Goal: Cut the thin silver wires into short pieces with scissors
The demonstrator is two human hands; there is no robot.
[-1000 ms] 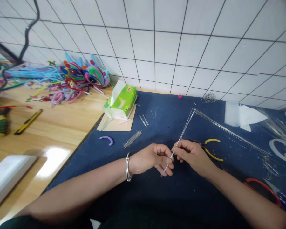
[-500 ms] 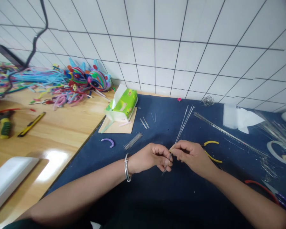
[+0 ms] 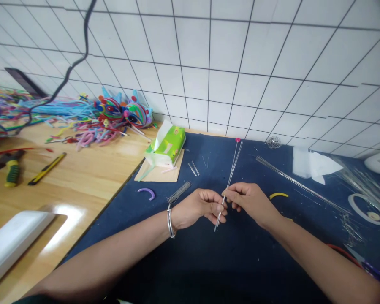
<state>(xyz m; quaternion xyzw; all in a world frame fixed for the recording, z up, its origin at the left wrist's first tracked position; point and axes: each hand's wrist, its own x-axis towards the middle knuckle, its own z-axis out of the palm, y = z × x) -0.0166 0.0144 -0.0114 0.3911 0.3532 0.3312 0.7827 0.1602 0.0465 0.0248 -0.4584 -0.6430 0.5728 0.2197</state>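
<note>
My left hand [image 3: 199, 207] and my right hand [image 3: 250, 202] meet over the dark blue mat [image 3: 190, 253]. Both pinch a thin bundle of long metal wires [image 3: 232, 174] that slants up and away toward the wall. The lower wire ends stick out below my left fingers. A silver bangle [image 3: 169, 220] sits on my left wrist. A small pile of short cut wires [image 3: 178, 192] lies just left of my left hand.
Yellow-handled pliers [image 3: 278, 196] lie behind my right hand. A long wire bundle [image 3: 300, 184] and plastic wrap lie at right. A green tissue pack [image 3: 166, 144], a purple curved piece [image 3: 147, 192], a yellow utility knife [image 3: 47, 168] and colourful pipe cleaners [image 3: 91, 116] lie left.
The wire bundle has swung from leaning right to nearly upright. Both hands stay pinched on it, and the view has tilted slightly.
</note>
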